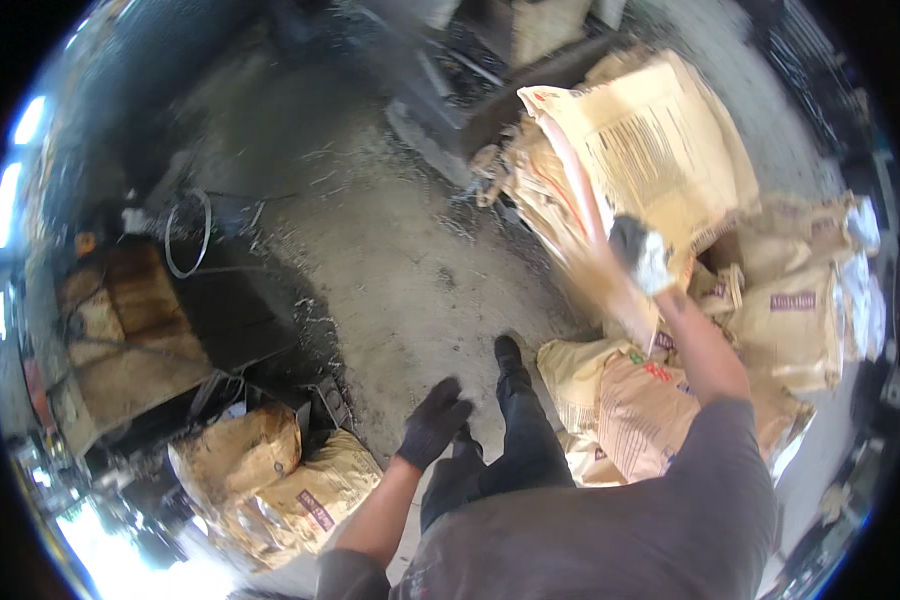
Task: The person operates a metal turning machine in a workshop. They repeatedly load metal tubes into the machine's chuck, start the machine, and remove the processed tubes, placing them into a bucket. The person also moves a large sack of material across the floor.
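Note:
My right hand (642,256), in a dark glove with a white patch, is closed on the edge of a paper sack (605,275) that is smeared by motion. The held sack is a flat tan sheet at the near side of a stack of flattened paper sacks (660,140); where it ends and the stack begins is hard to make out. My left hand (435,422), in a dark glove, hangs over the floor by my legs. Its fingers are loosely apart and it holds nothing.
Full-looking paper sacks (645,415) lie at my right, with more sacks (795,300) beyond. Stained sacks (315,500) lie at the lower left beside a rusty metal box (135,340). A wire hoop (207,235) stands near it. Debris litters the concrete floor (390,270).

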